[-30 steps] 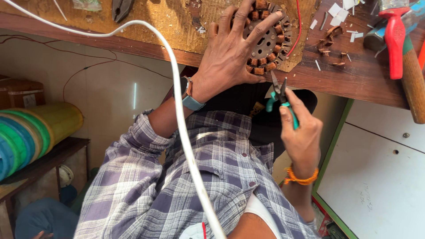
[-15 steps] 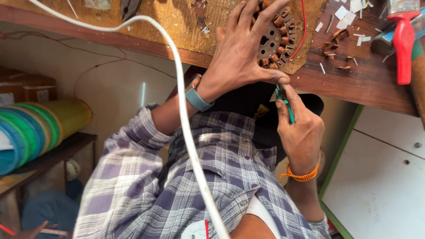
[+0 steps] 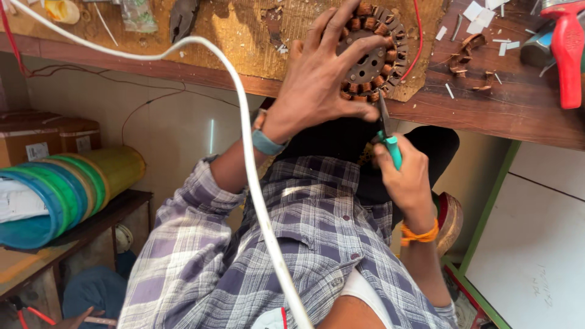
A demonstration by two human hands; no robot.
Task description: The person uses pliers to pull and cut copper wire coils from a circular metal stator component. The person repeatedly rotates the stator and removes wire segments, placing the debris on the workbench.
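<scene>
A round motor stator (image 3: 372, 58) with copper windings lies on a brown fibreboard mat (image 3: 244, 36) on the wooden workbench (image 3: 518, 116). My left hand (image 3: 317, 85), with a teal wristband, is spread over the stator and grips it by the rim. My right hand (image 3: 408, 176), with an orange thread at the wrist, holds teal-handled pliers (image 3: 390, 143). The plier tips touch the stator's near edge. My fingers hide part of the windings.
A white cable (image 3: 244, 140) hangs across my chest. Copper wire scraps (image 3: 469, 55) and paper bits lie right of the stator, beside a red-handled tool (image 3: 570, 55). Dark pliers (image 3: 183, 18) rest on the mat. Rolled coloured mats (image 3: 61, 183) and boxes (image 3: 55, 134) stand at the left.
My right hand has raised the pliers until their tips reach the stator's near edge. My left hand stays on the stator, fingers slightly shifted.
</scene>
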